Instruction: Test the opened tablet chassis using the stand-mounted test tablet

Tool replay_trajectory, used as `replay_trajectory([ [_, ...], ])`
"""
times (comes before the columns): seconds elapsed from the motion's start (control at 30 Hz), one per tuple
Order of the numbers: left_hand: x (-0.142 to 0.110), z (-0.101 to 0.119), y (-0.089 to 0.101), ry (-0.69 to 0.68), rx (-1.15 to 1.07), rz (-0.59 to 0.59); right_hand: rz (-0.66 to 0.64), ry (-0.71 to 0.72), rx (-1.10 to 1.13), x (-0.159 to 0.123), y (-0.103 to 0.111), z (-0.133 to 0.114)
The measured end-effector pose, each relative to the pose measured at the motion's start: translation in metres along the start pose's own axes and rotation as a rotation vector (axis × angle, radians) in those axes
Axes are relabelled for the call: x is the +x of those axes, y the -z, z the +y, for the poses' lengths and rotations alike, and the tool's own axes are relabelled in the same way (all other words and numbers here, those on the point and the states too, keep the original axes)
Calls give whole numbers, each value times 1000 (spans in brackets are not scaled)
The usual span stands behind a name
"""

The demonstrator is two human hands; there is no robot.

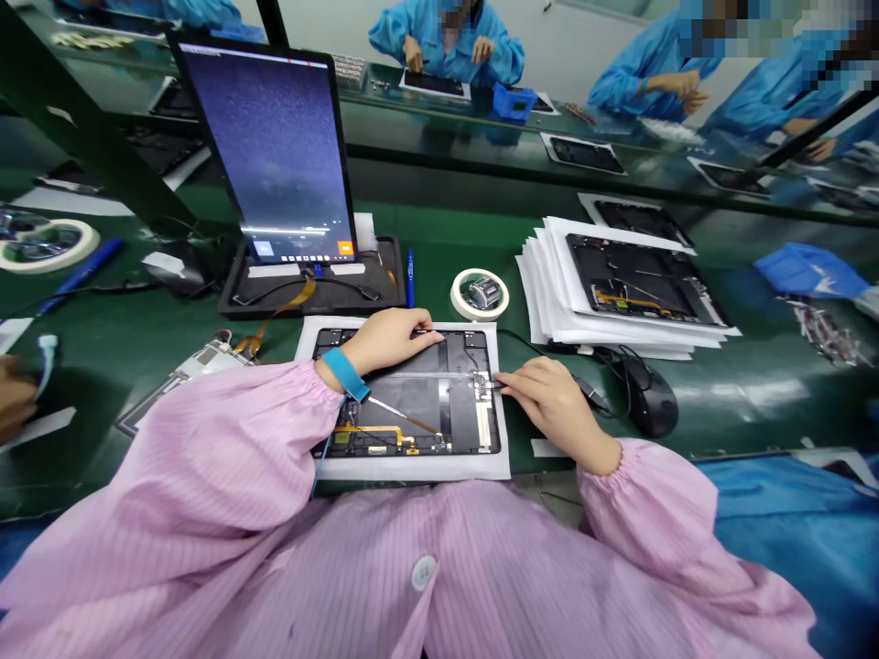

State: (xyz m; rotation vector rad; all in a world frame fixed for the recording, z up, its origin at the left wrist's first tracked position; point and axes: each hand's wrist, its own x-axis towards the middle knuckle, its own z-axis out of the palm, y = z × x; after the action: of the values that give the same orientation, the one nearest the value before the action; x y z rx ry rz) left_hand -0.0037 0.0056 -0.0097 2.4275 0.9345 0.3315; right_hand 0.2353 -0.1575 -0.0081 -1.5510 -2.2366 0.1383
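Note:
A tablet housing, open with its inside facing up, lies on white paper in front of me. Across its far edge rests my left hand, which wears a blue wrist strap; its fingers are bent over the edge and the thumb lies on the housing. My right hand pinches a dark cable plug at the housing's right edge, beside a small circuit board. The fingers partly hide the plug, so I cannot tell how far it is inserted. An orange flex cable runs along the near side.
A lit tablet screen stands in a black tray. Tape rolls, a blue pen, a mouse and stacked housings with paper surround the work. Left lies a loose metal-backed part, near another person's hand. Co-workers sit opposite.

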Motion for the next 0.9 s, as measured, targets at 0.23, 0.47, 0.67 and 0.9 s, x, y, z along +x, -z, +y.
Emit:
replay_trajectory([
  [0.23,2,3,-4,29,4,17,3,-44,133,-1,-8,1],
  [0.47,-5,7,49,-140,-29,455,49,-11,125,0,-15,20],
  [0.67,-40,-84,124,463,116,890,57,-23,117,-1,-17,25],
  [0.9,-43,-147,114,643,167,744,69,-30,116,0,-19,30],
])
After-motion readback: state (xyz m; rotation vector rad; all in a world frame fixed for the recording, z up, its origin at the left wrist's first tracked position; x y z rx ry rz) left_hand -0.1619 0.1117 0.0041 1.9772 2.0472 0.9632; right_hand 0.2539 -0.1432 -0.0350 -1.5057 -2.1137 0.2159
